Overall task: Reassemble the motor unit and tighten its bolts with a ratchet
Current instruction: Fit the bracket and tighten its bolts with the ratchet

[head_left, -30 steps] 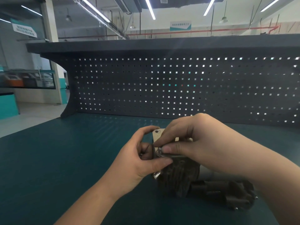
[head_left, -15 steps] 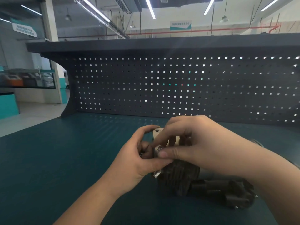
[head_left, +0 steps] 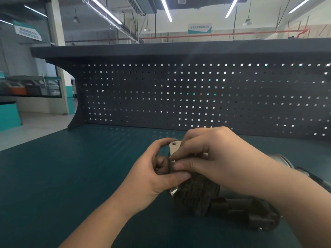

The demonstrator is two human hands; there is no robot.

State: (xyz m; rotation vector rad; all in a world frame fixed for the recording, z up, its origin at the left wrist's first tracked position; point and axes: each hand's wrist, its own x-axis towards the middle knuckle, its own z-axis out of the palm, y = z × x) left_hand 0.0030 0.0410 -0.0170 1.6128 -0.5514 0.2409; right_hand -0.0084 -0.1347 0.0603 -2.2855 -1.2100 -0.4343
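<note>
Both hands close their grip on the near end of the motor unit, in the one head view. Left hand comes in from the lower left: its thumb lies flat along the dark ribbed housing and its curled fingers wrap behind the pale mounting plate, whose corner hole shows above the knuckles. Right hand reaches across from the right and pinches thumb against forefinger at the plate's edge; what it pinches is hidden, possibly a bolt being started. A short silvery stud juts from the housing just below the left thumb.

The motor unit lies on the green tabletop with its long axis running from the plate end under the hands away to the lower right, where the darker end rests. So the working face points left and toward the left hand, which steadies it, while the right hand is placed for fastening. No ratchet shows; tightening looks some way off.
</note>
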